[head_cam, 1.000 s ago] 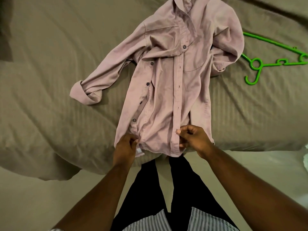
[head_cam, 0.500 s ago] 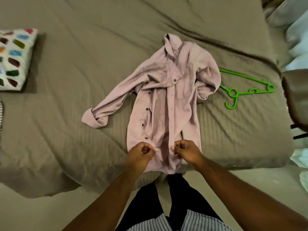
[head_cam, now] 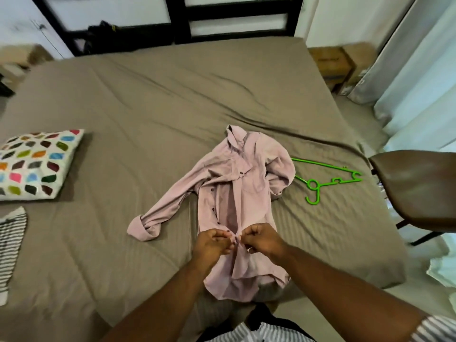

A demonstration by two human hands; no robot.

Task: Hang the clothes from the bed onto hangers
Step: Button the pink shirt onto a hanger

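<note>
A dusty-pink button shirt (head_cam: 237, 193) lies face up on the brown bed (head_cam: 148, 119), collar away from me, hem hanging over the near edge. My left hand (head_cam: 213, 243) and my right hand (head_cam: 261, 239) meet at the shirt's front placket low down, each pinching one edge of the fabric, fingers curled. A green plastic hanger (head_cam: 328, 180) lies flat on the bed to the right of the shirt, hook toward me.
A white pillow with coloured patches (head_cam: 34, 164) sits at the left of the bed. A striped garment (head_cam: 11, 248) lies at the left edge. A brown chair (head_cam: 417, 188) stands at the right, cardboard boxes (head_cam: 333, 62) and curtains (head_cam: 419, 70) behind it.
My hands have moved up the shirt front from the hem and come together at the placket. My head has lifted, so more of the bed and room is in view.
</note>
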